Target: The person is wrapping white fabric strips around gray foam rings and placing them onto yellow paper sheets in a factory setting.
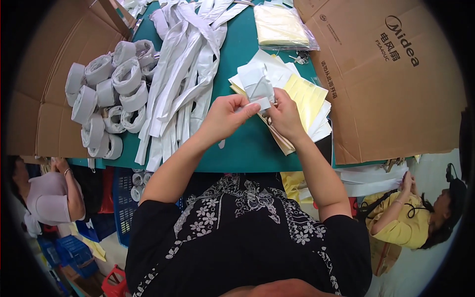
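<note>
Close together over the table, my left hand (227, 118) and my right hand (288, 116) hold a white fabric-like strip (255, 81), partly folded. Its short end is pinched between the left thumb and fingers. The right fingers close round its other side, hiding part of it. Beneath them lies a fanned, uneven stack of white and yellow sheets (309, 99). Long white strips (190, 64) spread loosely to the left of my hands. Farther left, several white rolled strips (126, 76) are piled up.
The green table (240, 148) has cardboard panels standing left (59, 49) and right (391, 94). A clear bag of yellow sheets (280, 24) and keys (300, 57) lie at the far right. A blue crate (123, 208) sits below the edge. Co-workers work left (52, 198) and right (403, 220).
</note>
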`<state>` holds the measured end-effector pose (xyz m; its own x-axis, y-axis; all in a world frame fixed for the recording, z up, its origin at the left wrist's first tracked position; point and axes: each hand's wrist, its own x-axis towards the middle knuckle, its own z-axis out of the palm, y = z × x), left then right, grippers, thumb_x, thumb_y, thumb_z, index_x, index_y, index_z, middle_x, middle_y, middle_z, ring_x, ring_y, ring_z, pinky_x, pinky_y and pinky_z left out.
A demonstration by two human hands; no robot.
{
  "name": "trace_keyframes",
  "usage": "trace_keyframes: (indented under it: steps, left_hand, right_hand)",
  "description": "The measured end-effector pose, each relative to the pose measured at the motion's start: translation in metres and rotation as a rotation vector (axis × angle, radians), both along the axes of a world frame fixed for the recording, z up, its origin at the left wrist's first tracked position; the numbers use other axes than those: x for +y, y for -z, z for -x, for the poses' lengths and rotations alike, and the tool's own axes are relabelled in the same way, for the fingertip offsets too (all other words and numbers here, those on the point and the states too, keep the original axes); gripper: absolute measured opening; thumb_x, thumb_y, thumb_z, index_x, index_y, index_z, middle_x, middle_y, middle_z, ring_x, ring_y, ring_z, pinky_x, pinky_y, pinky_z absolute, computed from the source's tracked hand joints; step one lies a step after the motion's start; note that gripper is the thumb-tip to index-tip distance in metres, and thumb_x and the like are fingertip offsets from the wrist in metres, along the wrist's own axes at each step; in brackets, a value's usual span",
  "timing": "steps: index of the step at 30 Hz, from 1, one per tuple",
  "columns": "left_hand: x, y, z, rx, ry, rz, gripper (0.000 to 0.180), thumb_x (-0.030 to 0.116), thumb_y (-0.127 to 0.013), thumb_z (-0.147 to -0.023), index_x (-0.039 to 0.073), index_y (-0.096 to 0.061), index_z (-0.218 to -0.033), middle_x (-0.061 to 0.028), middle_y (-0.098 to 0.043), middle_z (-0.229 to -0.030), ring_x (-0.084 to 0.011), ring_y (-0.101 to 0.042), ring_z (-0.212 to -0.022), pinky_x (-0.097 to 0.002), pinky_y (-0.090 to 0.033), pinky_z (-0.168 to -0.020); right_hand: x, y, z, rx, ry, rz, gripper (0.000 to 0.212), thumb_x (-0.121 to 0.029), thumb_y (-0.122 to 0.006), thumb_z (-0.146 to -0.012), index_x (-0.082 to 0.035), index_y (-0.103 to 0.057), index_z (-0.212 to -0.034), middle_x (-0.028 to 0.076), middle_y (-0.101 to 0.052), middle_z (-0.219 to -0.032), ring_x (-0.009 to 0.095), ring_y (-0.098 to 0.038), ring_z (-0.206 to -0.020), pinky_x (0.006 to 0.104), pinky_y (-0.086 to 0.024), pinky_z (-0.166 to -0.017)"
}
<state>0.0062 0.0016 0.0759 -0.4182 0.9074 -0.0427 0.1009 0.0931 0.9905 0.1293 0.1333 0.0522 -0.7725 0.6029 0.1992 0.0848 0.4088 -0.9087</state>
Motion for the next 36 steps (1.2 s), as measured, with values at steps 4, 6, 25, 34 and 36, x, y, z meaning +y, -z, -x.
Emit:
trace_keyframes:
  steps: [4, 6, 25, 34, 36]
  left_hand:
    - [-0.013, 0.002, 0.006, -0.012, -0.052, 0.038, 0.030, 0.027, -0.067, -0.081, 0.006, -0.055, -0.063, 0.0049, -0.049, -0.055, -0.0013, -0.041, -0.049, -0.0177, -0.030, -0.044]
    - [-0.017, 0.002, 0.008, -0.001, -0.087, 0.041, 0.032, 0.028, -0.070, -0.079, 0.007, -0.054, -0.060, 0.0043, -0.050, -0.053, -0.0018, -0.040, -0.047, -0.0179, -0.029, -0.043]
    - [-0.019, 0.003, -0.009, 0.274, -0.436, -0.366, 0.016, 0.017, -0.075, -0.067, 0.010, -0.068, -0.079, -0.0037, -0.057, -0.082, -0.0161, -0.052, -0.074, -0.0295, -0.041, -0.068]
    - [-0.037, 0.021, 0.013, -0.468, 0.104, -0.352, 0.047, -0.003, -0.071, -0.071, 0.002, -0.053, -0.114, -0.0043, -0.058, -0.107, -0.0148, -0.055, -0.100, -0.0286, -0.047, -0.085]
    - [-0.041, 0.024, 0.010, -0.574, 0.101, -0.371, 0.050, -0.002, -0.073, -0.068, 0.002, -0.053, -0.113, -0.0058, -0.058, -0.109, -0.0182, -0.056, -0.099, -0.0321, -0.048, -0.085]
  right_hand:
    - [-0.016, -0.004, -0.002, -0.085, -0.098, 0.058, 0.033, -0.029, -0.052, -0.089, 0.001, -0.056, -0.102, 0.018, -0.054, -0.098, 0.033, -0.056, -0.086, 0.0356, -0.045, -0.078]
    - [-0.028, -0.010, 0.000, -0.008, -0.085, -0.002, 0.032, -0.029, -0.051, -0.090, 0.001, -0.056, -0.101, 0.018, -0.054, -0.098, 0.033, -0.056, -0.086, 0.0357, -0.045, -0.077]
    - [-0.078, 0.004, 0.019, 0.459, 0.254, 0.164, 0.026, -0.016, -0.058, -0.088, 0.005, -0.057, -0.103, 0.016, -0.060, -0.100, 0.016, -0.059, -0.080, 0.0266, -0.047, -0.070]
    - [-0.054, -0.040, 0.000, 0.251, -0.200, -0.555, 0.036, -0.005, -0.062, -0.078, -0.004, -0.057, -0.114, 0.011, -0.058, -0.111, 0.032, -0.049, -0.110, 0.0385, -0.042, -0.090]
    - [-0.057, -0.046, 0.000, 0.260, -0.215, -0.613, 0.041, -0.005, -0.065, -0.076, -0.004, -0.056, -0.115, 0.011, -0.057, -0.112, 0.030, -0.049, -0.111, 0.0375, -0.043, -0.090]
